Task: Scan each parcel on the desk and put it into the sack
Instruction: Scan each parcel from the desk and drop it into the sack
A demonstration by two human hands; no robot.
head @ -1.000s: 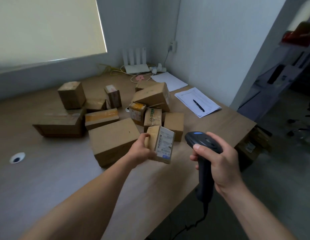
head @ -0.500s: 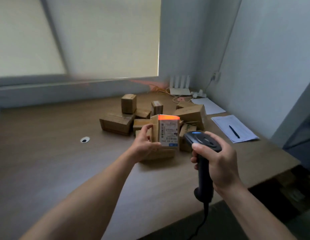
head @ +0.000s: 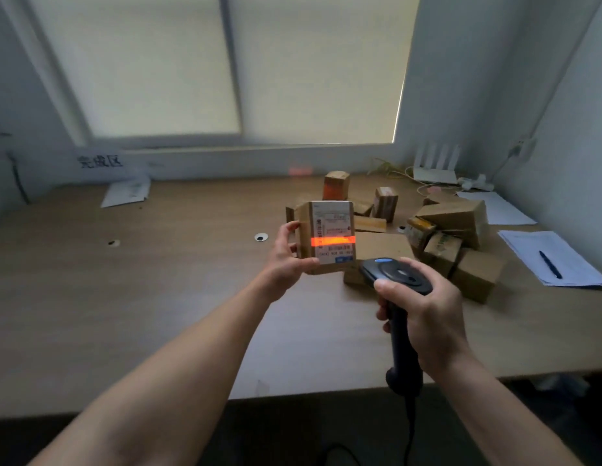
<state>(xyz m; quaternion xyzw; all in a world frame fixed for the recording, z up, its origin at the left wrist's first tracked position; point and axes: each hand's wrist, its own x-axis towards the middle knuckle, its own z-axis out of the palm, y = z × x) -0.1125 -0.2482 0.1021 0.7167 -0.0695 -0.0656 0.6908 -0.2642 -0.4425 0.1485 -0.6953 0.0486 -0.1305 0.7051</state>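
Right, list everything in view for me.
desk: one, light wood.
parcel: one, brown, held above the desk, red scan line across its white label.
loose parcels: about ten, brown, heaped at right back.
scanner: one, black, aimed at the label.
papers: white, right edge, dark pen on top.
router: one, white, back right corner.
white sheet: one, back left.
left hand: grips the parcel.
right hand: grips the scanner.
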